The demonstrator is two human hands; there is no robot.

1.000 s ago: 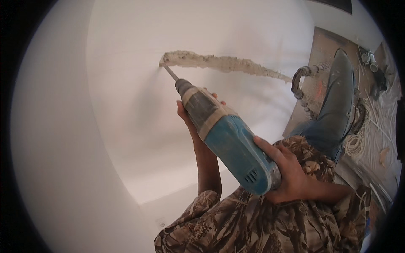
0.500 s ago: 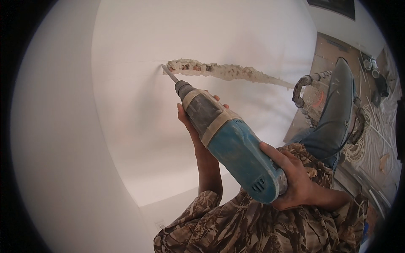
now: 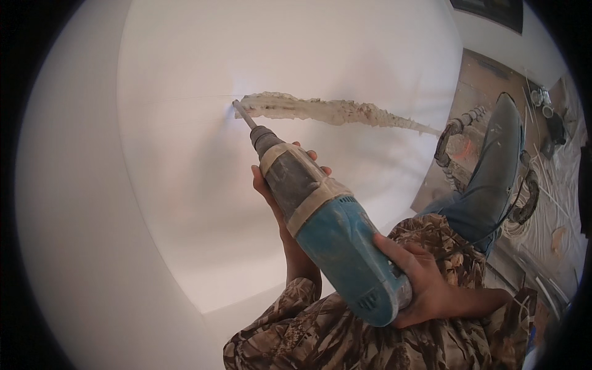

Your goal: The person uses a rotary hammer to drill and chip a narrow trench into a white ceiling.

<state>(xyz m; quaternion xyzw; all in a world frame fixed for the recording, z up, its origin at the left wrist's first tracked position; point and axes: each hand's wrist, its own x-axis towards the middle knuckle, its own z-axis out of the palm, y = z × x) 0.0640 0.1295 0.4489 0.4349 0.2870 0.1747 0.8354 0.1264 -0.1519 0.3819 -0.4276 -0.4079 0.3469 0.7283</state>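
Observation:
A dusty teal rotary hammer (image 3: 351, 259) with a grey front housing and tan tape bands points up and left at a white wall (image 3: 345, 55). The tip of its steel bit (image 3: 245, 115) meets the wall at the left end of a rough horizontal groove (image 3: 333, 112). My left hand (image 3: 269, 194) is closed round the front housing from beneath, thumb on one side and fingertips showing on the other. At the rear, my right hand (image 3: 422, 271) grips the handle end. The handle itself and any trigger are hidden behind the body.
To the right is a long, dusty blue-grey shape (image 3: 493, 154) flanked by dark, ribbed, curved parts (image 3: 449, 139). Beyond it, coiled pale cable (image 3: 515, 228), thin strips and plastic sheeting (image 3: 558, 203) lie on the floor. Another white wall surface (image 3: 68, 197) stands at the left.
The rotary hammer's rear end and my right hand sit slightly lower and further left. The bit stays near the groove's left end. Reddish spots inside the groove show less clearly now.

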